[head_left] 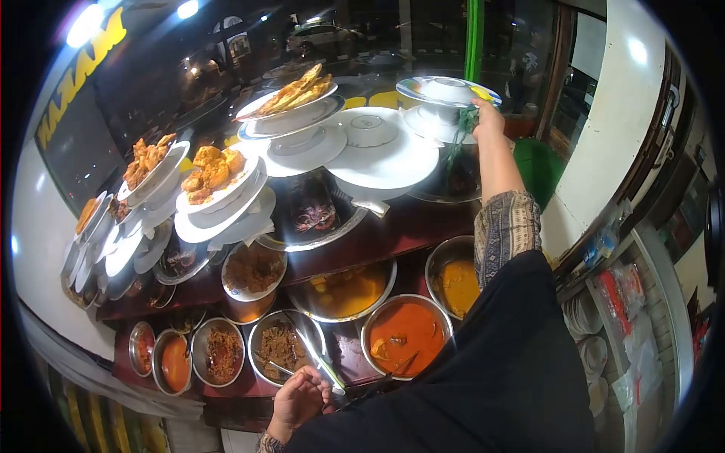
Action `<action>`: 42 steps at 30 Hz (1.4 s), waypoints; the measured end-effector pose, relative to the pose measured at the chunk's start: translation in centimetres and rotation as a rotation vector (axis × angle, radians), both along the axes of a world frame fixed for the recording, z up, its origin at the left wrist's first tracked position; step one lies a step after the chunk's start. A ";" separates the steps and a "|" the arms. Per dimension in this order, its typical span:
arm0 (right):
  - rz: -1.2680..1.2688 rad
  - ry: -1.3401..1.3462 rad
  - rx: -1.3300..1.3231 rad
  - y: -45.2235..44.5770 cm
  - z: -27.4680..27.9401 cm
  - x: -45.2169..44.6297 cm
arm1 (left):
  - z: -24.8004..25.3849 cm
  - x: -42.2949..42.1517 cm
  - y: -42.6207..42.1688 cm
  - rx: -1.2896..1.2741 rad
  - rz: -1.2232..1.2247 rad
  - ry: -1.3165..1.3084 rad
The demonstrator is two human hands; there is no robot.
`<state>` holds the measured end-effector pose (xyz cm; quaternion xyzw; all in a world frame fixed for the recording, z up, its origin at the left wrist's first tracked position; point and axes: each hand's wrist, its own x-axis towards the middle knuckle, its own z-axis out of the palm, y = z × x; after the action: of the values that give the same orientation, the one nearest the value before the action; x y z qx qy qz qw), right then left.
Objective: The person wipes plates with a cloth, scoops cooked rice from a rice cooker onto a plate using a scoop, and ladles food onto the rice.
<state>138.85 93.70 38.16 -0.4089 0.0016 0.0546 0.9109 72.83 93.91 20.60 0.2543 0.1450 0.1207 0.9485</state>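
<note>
"How far along is that shelf?"
"The fried food (298, 94) tops the plate stacks leftward; none shows on the upturned patterned plate (447, 90), so I'd judge this end unfinished."
"And the hands?"
"Right hand (489, 119) clamped on a dark green bundle (466, 124), maybe cloth, beside that plate. Left hand (303, 396) curled near a utensil handle (281, 368); grip, can't tell."
"Counts?"
"One bundle, five front-row bowls (198, 349)."

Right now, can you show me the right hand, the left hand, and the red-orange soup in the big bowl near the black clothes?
Right hand (489, 121): head view, middle of the hand.
Left hand (302, 400): head view, middle of the hand.
Red-orange soup (414, 329): head view, middle of its surface.
</note>
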 end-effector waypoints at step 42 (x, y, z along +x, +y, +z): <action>-0.209 -0.003 -0.020 0.6 0.8 -1.5 | -0.9 0.7 0.7 -0.031 0.076 -0.042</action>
<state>137.38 94.29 38.92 -0.4155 0.0434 -0.0413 0.9076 73.54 94.59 19.66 0.2315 0.1366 0.1596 0.9499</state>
